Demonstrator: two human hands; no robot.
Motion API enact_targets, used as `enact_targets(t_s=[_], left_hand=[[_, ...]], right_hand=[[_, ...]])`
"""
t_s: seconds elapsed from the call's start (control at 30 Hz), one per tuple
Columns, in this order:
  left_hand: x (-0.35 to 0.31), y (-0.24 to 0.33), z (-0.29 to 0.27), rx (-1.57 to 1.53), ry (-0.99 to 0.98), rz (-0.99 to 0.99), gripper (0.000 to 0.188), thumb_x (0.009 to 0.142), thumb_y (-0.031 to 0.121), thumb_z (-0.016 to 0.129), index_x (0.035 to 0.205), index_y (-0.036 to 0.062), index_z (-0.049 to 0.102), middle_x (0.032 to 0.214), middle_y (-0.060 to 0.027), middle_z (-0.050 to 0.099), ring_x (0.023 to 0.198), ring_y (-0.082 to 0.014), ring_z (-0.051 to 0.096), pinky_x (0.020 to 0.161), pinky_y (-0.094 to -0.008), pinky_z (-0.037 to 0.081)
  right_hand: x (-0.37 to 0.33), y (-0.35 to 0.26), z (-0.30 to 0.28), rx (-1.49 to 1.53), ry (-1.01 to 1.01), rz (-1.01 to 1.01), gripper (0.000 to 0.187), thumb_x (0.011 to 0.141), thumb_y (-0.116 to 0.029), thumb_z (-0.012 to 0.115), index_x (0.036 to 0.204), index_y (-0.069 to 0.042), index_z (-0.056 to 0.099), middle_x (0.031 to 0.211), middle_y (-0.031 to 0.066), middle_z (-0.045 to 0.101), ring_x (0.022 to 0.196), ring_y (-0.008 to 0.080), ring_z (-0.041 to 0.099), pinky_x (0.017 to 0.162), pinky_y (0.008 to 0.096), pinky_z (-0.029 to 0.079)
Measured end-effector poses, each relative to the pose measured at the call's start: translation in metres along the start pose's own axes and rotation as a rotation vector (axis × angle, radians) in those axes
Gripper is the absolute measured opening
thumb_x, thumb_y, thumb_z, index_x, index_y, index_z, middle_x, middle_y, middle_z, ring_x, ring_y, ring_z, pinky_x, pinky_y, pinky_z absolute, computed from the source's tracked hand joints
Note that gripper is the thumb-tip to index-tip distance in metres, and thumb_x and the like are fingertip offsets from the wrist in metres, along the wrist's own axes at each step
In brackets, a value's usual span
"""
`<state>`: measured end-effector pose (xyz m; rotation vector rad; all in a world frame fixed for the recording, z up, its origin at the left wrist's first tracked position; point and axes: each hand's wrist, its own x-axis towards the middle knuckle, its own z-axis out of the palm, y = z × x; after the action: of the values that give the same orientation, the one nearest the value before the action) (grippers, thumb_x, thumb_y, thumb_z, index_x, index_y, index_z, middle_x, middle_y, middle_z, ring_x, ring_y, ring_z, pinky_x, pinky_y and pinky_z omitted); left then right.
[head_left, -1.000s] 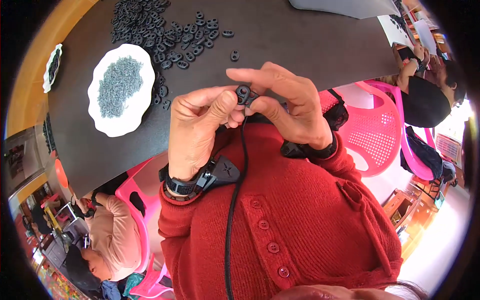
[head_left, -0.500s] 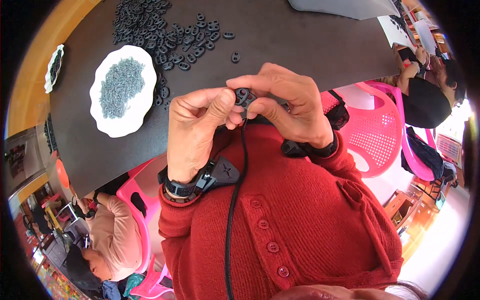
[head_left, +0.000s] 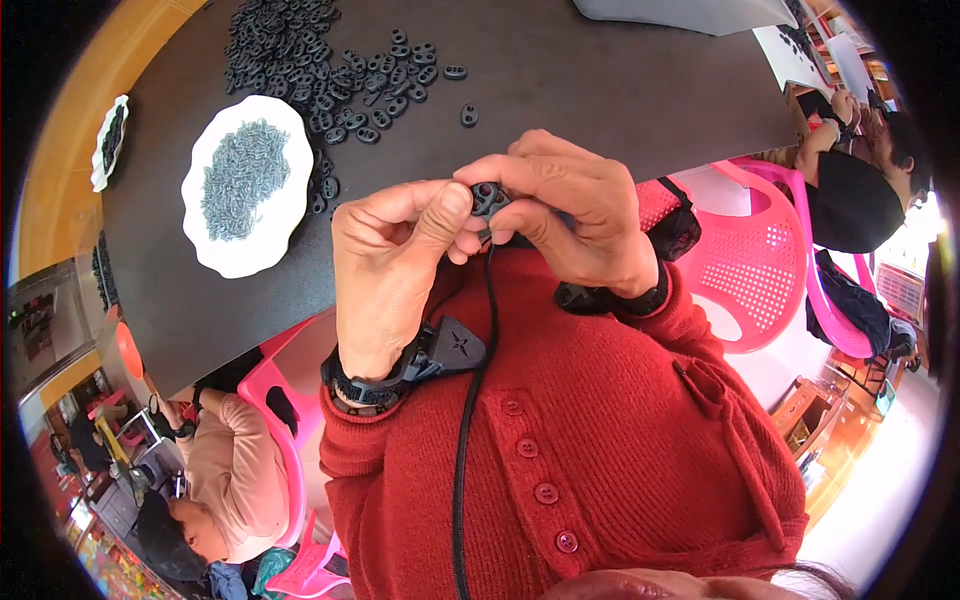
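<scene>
Between my two hands, just past the table's near edge, is a small black two-hole cord lock. My left hand pinches its left side with thumb and forefinger. My right hand grips the right side the same way. Part of the cord lock is hidden behind the fingertips. A black cable hangs below the hands across the red sweater. Many like cord locks lie heaped at the table's far left, and one loose cord lock sits just beyond my fingers.
A white scalloped plate holds a pile of small grey springs. Another white dish stands at the table's left edge. Pink chairs flank me. A person sits at lower left, another at right.
Both hands keep their pinch on the cord lock, which has turned slightly so its holes show more. The rest of the view shifts only a little.
</scene>
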<state>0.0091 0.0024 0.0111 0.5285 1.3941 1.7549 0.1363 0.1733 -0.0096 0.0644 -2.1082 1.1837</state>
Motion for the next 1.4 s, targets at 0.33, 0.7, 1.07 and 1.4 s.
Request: enact_targets(t_s=[0.33, 0.7, 1.07, 1.4], left_hand=[[0.002, 0.001, -0.008, 0.042, -0.065, -0.049, 0.026, 0.11, 0.024, 0.077, 0.114, -0.0014, 0.082, 0.09, -0.0089, 0.08, 0.073, -0.0131, 0.07, 0.067, -0.0266, 0.056], [0.004, 0.005, -0.004, 0.054, -0.023, -0.028, 0.022, 0.109, 0.017, 0.078, 0.11, -0.0041, 0.085, 0.089, -0.0087, 0.082, 0.073, -0.0101, 0.073, 0.068, -0.0249, 0.059], [0.003, 0.005, -0.002, 0.102, -0.009, -0.039, 0.022, 0.109, 0.019, 0.079, 0.113, -0.0029, 0.083, 0.09, -0.0099, 0.08, 0.073, -0.0126, 0.071, 0.065, -0.0257, 0.057], [0.006, 0.005, 0.002, 0.087, 0.017, -0.065, 0.018, 0.109, 0.012, 0.078, 0.111, -0.0036, 0.085, 0.087, -0.0062, 0.081, 0.072, -0.0078, 0.07, 0.066, -0.0232, 0.057]], right_hand=[[0.005, -0.001, -0.015, 0.172, -0.156, 0.149, 0.042, 0.099, -0.021, 0.084, 0.133, 0.004, 0.08, 0.076, 0.0045, 0.073, 0.074, 0.0169, 0.058, 0.067, 0.0312, 0.048], [0.008, -0.001, -0.014, 0.182, -0.14, 0.183, 0.036, 0.098, -0.014, 0.084, 0.13, 0.003, 0.081, 0.078, 0.0055, 0.075, 0.076, 0.0154, 0.062, 0.069, 0.0295, 0.052], [0.006, -0.004, -0.011, 0.168, -0.103, 0.187, 0.03, 0.097, -0.002, 0.08, 0.126, 0.003, 0.083, 0.078, 0.0047, 0.074, 0.076, 0.0145, 0.061, 0.067, 0.0279, 0.054], [0.004, -0.004, -0.005, 0.085, -0.05, 0.146, 0.031, 0.094, 0.005, 0.078, 0.124, 0.001, 0.084, 0.076, 0.0035, 0.073, 0.077, 0.0144, 0.061, 0.067, 0.0283, 0.054]])
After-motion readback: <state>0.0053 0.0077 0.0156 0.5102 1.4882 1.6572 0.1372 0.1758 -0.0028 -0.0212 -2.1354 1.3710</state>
